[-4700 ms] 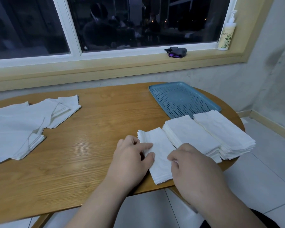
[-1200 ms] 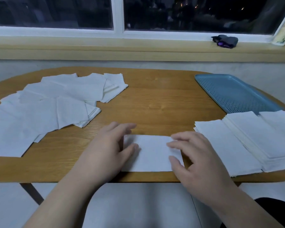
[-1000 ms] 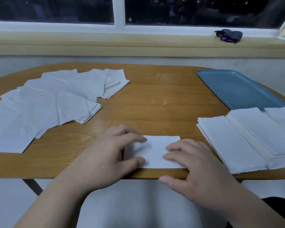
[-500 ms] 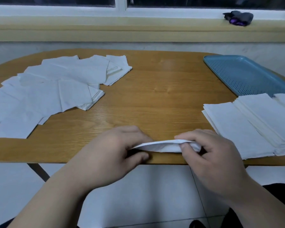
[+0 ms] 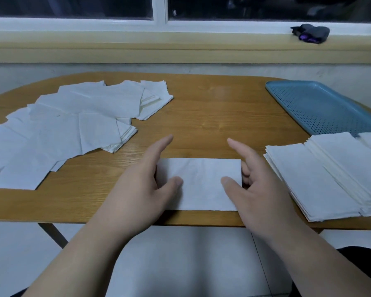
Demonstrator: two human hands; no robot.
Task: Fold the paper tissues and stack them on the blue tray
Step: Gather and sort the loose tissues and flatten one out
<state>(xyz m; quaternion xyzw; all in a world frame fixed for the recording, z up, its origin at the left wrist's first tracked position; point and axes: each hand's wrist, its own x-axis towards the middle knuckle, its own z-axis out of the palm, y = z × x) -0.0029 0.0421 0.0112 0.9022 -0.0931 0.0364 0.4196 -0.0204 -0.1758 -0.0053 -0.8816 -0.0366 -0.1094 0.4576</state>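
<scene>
Head view: a white rectangular paper tissue is lying folded at the near edge of the oval wooden table.
The left hand and right hand, pinching it moments ago, are opening, thumbs pressing it flat.

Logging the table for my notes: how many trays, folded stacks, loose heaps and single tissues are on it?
Tray: 1
Folded stacks: 3, one cut off at the frame edge
Loose heap: 1, sheets uncountable
Single tissue: 1, at the near edge
Total: 6
</scene>
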